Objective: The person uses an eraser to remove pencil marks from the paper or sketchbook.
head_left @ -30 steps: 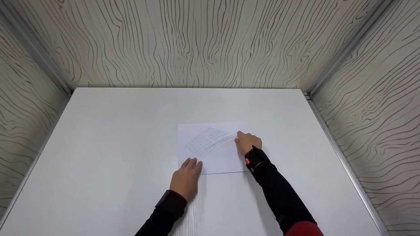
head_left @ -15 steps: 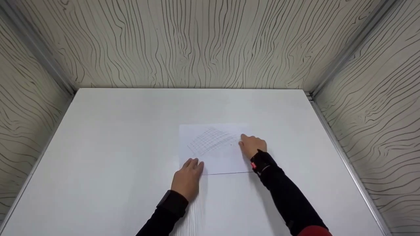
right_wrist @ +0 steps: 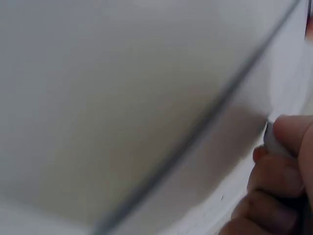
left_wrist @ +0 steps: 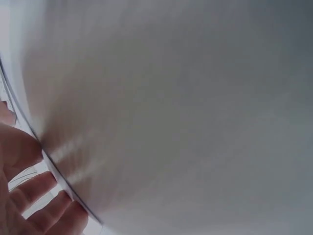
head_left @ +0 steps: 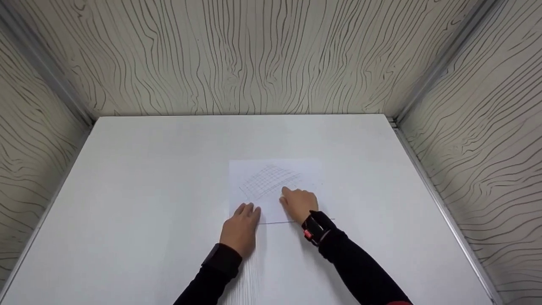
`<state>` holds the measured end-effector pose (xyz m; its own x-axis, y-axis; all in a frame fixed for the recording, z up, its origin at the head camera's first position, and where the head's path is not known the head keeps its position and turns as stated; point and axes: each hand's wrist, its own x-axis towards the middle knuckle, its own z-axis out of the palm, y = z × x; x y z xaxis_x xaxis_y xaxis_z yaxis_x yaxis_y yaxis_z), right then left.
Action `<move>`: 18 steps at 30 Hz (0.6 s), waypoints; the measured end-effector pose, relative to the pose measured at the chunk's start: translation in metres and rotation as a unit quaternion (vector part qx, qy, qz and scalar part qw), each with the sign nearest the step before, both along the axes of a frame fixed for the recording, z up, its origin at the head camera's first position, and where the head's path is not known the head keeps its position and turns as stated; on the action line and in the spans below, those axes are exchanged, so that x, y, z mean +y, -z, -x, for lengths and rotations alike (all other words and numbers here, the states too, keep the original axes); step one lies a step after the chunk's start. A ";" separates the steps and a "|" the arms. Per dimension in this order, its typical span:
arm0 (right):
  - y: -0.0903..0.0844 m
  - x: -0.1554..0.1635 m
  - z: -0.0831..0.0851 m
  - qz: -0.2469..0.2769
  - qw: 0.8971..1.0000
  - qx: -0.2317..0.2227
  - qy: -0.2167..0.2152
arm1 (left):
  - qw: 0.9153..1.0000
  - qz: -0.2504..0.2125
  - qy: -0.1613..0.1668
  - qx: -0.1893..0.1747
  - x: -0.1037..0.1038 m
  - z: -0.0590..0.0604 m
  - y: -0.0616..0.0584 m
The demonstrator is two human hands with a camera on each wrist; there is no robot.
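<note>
A white sheet of paper [head_left: 292, 169] with a faint pencilled grid [head_left: 266, 182] lies in the middle of the white table [head_left: 139, 190]. My left hand [head_left: 242, 225] lies flat, with its fingers pressing on the sheet's near left corner; in the left wrist view those fingers [left_wrist: 29, 196] are spread at the paper's edge. My right hand [head_left: 298, 202] rests curled on the near part of the sheet, just below the grid. In the right wrist view its fingertips [right_wrist: 281, 176] pinch a small grey object [right_wrist: 269, 141], too blurred to name.
Wood-grain panels [head_left: 254, 55] wall in the table at the back and on both sides, with metal strips in the corners. Both arms wear black sleeves, and the right wrist carries a black band with a red mark [head_left: 311, 231].
My right hand has slid from the sheet's right edge toward me and leftward, onto the near part of the paper. The left hand and the paper have stayed in place.
</note>
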<state>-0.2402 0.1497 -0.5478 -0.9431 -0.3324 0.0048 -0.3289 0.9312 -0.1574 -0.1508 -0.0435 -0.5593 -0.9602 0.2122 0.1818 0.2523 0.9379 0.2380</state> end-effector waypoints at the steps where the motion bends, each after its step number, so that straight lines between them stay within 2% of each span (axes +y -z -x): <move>1: 0.001 0.001 -0.002 -0.006 1.000 0.005 0.009 | 1.000 0.000 -0.001 -0.001 0.001 0.000 0.000; 6: 0.000 0.015 -0.007 -0.032 0.996 0.029 0.072 | 1.000 0.004 0.000 0.005 0.001 -0.001 0.001; 8: -0.002 0.014 -0.010 -0.029 0.997 0.032 0.066 | 1.000 0.008 0.002 0.010 0.000 -0.001 0.001; 13: -0.001 -0.003 -0.023 -0.001 1.000 0.002 -0.002 | 1.000 0.005 0.010 0.018 -0.001 -0.002 0.000; 15: 0.000 -0.006 -0.026 -0.004 1.000 -0.008 -0.006 | 1.000 -0.003 0.015 0.018 -0.002 -0.004 -0.001; 18: -0.001 0.001 -0.029 -0.015 1.000 -0.011 0.016 | 1.000 -0.012 0.019 0.014 -0.004 -0.006 -0.004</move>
<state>-0.2111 0.1509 -0.5464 -0.9530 -0.3020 -0.0256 -0.2960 0.9456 -0.1352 -0.1450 -0.0471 -0.5553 -0.9458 0.2435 0.2149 0.2948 0.9215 0.2531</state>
